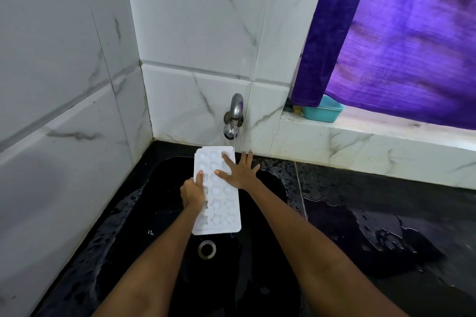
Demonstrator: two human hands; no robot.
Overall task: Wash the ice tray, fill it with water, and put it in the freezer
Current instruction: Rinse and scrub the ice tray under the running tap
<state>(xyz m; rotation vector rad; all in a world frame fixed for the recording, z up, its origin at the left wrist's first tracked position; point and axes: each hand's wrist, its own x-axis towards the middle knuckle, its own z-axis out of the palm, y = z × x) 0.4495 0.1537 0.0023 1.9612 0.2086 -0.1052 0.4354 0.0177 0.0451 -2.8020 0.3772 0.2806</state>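
Ice tray [219,203]: white plastic, star-shaped cells in three columns, no legible markings. Held over black sink [164,177]; left hand [193,192] grips its left edge, right hand [238,171] spread flat across its upper cells, below tap [234,121].

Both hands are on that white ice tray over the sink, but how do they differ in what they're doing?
The left hand is closed in a grip on the long left edge of the ice tray, thumb on top; the right hand lies open and flat on it. The left hand sits near the tray's middle; the right hand is at the far end, close to the tap. Both touch the tray above the black sink.
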